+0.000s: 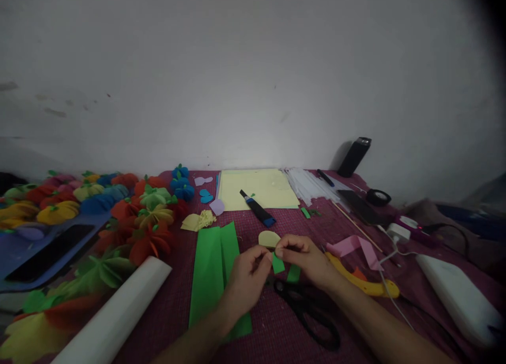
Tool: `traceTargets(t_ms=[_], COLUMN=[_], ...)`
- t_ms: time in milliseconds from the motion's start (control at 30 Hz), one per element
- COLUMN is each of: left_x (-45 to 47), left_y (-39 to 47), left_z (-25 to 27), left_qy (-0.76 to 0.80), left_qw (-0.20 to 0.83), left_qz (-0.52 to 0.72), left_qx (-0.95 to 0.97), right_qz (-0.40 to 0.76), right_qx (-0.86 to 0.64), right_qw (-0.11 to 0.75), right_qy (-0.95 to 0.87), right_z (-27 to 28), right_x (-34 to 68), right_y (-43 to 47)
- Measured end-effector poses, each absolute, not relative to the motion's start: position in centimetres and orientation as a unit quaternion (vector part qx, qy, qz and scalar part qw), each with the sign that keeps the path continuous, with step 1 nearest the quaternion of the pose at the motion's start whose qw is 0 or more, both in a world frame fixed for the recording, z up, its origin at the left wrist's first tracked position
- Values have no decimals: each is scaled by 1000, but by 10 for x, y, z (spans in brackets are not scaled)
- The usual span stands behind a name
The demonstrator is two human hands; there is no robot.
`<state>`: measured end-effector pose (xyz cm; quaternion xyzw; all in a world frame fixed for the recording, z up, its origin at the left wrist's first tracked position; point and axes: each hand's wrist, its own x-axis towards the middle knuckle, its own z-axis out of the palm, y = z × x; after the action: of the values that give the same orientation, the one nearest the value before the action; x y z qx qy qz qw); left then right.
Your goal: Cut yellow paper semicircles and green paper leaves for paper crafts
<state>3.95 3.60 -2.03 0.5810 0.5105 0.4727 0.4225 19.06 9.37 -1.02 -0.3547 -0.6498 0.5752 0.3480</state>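
My left hand (250,276) and my right hand (303,256) meet over the cloth, thumb and fingers pinched at both. A small green paper piece (278,263) shows at their fingertips; its upper edge is hidden by the fingers. Just behind lies a rounded pale yellow paper piece (269,238). Black-handled scissors (306,307) rest below my right hand, beside another green scrap (293,274). Folded green sheets (208,271) lie under and left of my left wrist. Beyond my right forearm is a yellow-handled tool (361,283), probably a glue gun.
Colourful paper pumpkins (152,237) crowd the left, near a phone (49,253) and a white roll (118,311). Pale yellow sheets (233,182) with a blue-black cutter (259,211) lie at the back. White sticks (304,184), a black bottle (353,157) and cables stand right.
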Motion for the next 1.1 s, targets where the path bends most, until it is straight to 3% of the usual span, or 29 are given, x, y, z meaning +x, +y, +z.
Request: traceTargets(t_ms=[300, 700, 1100], left_x=[40, 36, 35], left_y=[39, 42, 45], left_z=[-29, -29, -29], left_qy=[515, 508, 481], left_qw=[429, 440, 525], left_qz=[468, 509, 563], left_qx=[576, 538, 419], right_qz=[566, 571, 568], right_qx=[-363, -334, -326], right_qw=[366, 299, 280], right_qy=[-644, -688, -702], right_z=[-11, -20, -16], right_x=[193, 191, 187], right_y=[97, 94, 90])
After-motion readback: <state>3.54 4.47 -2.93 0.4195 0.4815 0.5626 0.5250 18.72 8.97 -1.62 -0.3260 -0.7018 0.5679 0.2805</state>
